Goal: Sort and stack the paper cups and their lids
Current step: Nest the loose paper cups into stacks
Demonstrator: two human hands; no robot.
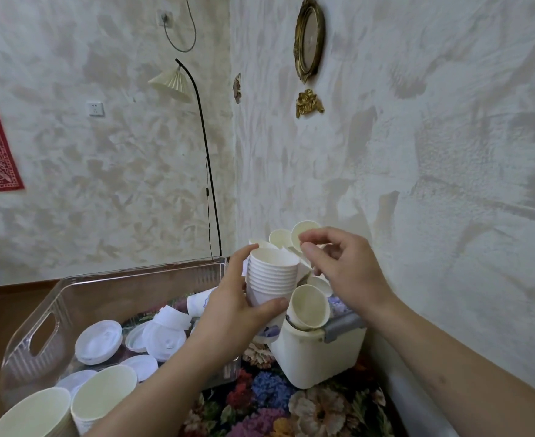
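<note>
I see left hand [228,305] wrapped round nested cup stack [271,277]; right hand [343,263] half-curled, holding nothing | loose cups [308,305] crowd white bin [316,354]

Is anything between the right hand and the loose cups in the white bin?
Nothing visible. The right hand hovers, fingers pinched, right over the loose cups in the white bin; the left hand holds the cup stack beside them.

The base of the stacked cups [272,275] is hidden inside the left hand [231,307]. Cups beyond the right hand [342,266] are partly covered by its fingers. Two big cups [71,408] below the left forearm are cut off by the bottom edge.
</note>
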